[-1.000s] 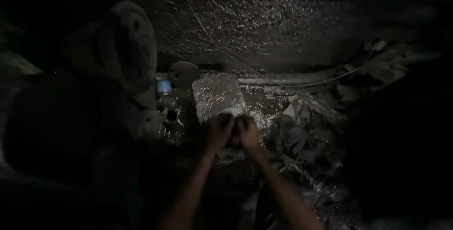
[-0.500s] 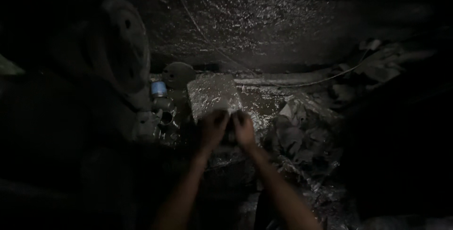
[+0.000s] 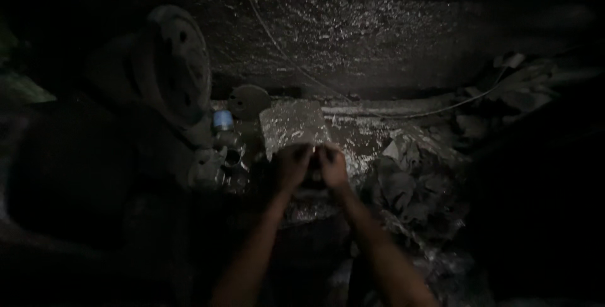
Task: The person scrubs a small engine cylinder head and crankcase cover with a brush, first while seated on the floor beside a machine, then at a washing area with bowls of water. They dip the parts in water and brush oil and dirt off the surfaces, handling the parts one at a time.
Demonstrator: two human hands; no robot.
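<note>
Hands meet just at the near edge of the grey stone block point(image 3: 293, 129), the left hand point(image 3: 290, 167) and right hand point(image 3: 333, 166) knuckle to knuckle. Between them sits a small dark object point(image 3: 313, 163), mostly hidden; its shape and long axis can't be told in this light. Fingers of both hands curl inward and narrow, pinching that object from either side, left from the left, right from the right. Neither hand is clearly nearer; both wrap it about equally, w/ forearms coming up from below.

The block is flat-topped, rough and pale, w/ wet-looking glints. Left of the block stands a big round metal disc point(image 3: 170, 61), dull and rusty, w/ holes in its face, leaning upright. Between disc and block lies a small blue cap point(image 3: 223, 120), plus a smaller round metal piece point(image 3: 248, 101) just left of the block's far corner. Right of the block: crumpled grey rags point(image 3: 409, 175), soft and folded. Behind the block runs a dark wall point(image 3: 378, 36), gritty and speckled, w/ a thin wire point(image 3: 441, 107) trailing along its foot.
</note>
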